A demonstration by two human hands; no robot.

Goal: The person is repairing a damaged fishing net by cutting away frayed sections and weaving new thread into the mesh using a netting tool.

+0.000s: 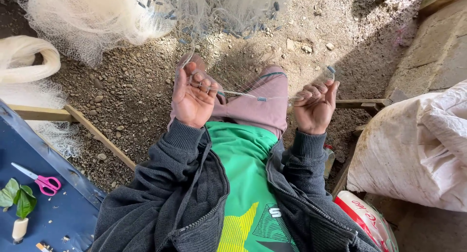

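Right now a thin line (258,97) of fishing net, strung with small weights, stretches taut between both raised hands: the left hand (193,96) hooks it with half-curled fingers, the right hand (315,106) pinches it closed. Beyond, the net heap (92,18) lies on gravel (131,86).

To your right leans a big, dirty white sack (418,149). Below it lies a smaller white and red bag (365,215).

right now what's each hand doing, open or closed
left hand: fingers curled, holding the thin net line
right hand: closed on the same line
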